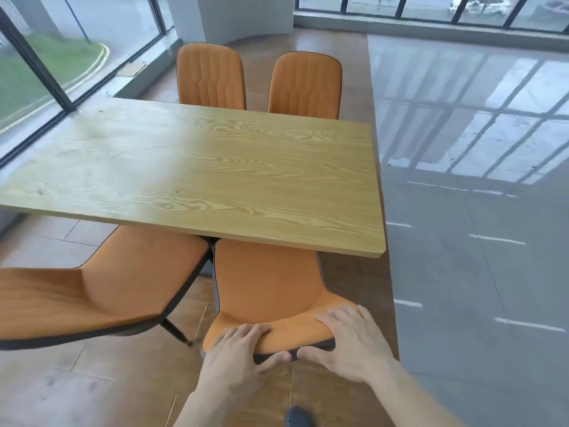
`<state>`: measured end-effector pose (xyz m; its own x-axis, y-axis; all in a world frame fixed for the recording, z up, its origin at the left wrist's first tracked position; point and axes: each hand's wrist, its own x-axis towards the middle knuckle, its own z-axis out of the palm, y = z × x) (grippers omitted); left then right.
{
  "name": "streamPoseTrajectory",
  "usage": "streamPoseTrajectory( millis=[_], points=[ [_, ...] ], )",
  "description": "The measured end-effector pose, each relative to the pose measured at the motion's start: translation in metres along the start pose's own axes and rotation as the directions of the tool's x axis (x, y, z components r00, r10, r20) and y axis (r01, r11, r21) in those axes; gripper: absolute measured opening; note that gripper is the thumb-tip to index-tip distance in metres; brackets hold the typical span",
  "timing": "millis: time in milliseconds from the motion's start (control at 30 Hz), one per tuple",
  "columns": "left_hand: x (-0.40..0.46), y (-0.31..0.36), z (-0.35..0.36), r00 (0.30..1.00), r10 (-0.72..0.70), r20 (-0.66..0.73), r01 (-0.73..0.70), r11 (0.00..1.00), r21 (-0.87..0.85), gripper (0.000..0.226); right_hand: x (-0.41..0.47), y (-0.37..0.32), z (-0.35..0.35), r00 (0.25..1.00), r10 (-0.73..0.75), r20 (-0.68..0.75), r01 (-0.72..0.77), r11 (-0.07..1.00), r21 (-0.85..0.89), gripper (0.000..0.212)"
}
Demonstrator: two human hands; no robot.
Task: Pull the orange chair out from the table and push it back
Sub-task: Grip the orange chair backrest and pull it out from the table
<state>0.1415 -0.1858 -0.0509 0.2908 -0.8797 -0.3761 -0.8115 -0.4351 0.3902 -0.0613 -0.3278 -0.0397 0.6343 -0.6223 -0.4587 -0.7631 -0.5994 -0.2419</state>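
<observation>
- gripping the top edge of the orange chair (271,291) w/ both hands, seen from above
- left hand (237,349) is clamped on the backrest's left part: fingers (246,329) draped over the orange front, thumb tucked under on the dark back side
- right hand (348,337) does the same on the right part, fingers over the top, thumb pointing in toward the left thumb; the two thumbs sit just beside each other, nearly touching
- the chair sits at the near side of the table (215,167), toward its right end; front of the seat is under the tabletop edge, backrest sticks out toward the person
- a second orange chair (101,288) stands just beside it on the left, angled, seat partly under the table too, one thin dark leg showing
- two more orange chairs (212,78) on the far side, backs upright, tucked against the far edge
- wood-grain tabletop w/ glare on its left half
- floor: brown wood-look under the table, glossy grey floor (477,241) to the right, reflecting window frames
- big windows (46,57) on the left & along the far wall
- a dark shoe tip (297,417) peeks in at the bottom edge
</observation>
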Motion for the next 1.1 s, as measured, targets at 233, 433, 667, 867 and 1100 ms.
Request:
streamPoseTrajectory(
  millis=[233, 433, 667, 867, 1100],
  points=[
    [-0.029, -0.044, -0.003, 0.992, 0.126, -0.015, -0.125, 0.991, 0.04, 0.09, -0.036, -0.052, 0.039, 0.991, 0.1, -0.088, -0.1, 0.995, 0.002, 0.103],
    [-0.052, -0.083, -0.009, 0.975, 0.221, -0.011, -0.219, 0.973, 0.078, 0.095, -0.057, -0.095, 0.073, 0.972, 0.175, -0.157, -0.173, 0.985, 0.024, 0.105],
    [-0.065, -0.1, -0.008, 0.95, 0.297, -0.102, -0.283, 0.95, 0.13, 0.094, -0.069, -0.116, 0.096, 0.954, 0.24, -0.182, -0.231, 0.971, 0.066, 0.107],
    [-0.051, -0.108, -0.003, 0.915, 0.383, -0.122, -0.362, 0.917, 0.166, 0.085, -0.06, -0.11, 0.095, 0.958, 0.24, -0.158, -0.228, 0.97, 0.091, 0.107],
    [-0.045, -0.113, 0.001, 0.883, 0.451, -0.133, -0.424, 0.885, 0.19, 0.077, -0.061, -0.111, 0.099, 0.948, 0.256, -0.191, -0.242, 0.966, 0.091, 0.109]
  ],
)
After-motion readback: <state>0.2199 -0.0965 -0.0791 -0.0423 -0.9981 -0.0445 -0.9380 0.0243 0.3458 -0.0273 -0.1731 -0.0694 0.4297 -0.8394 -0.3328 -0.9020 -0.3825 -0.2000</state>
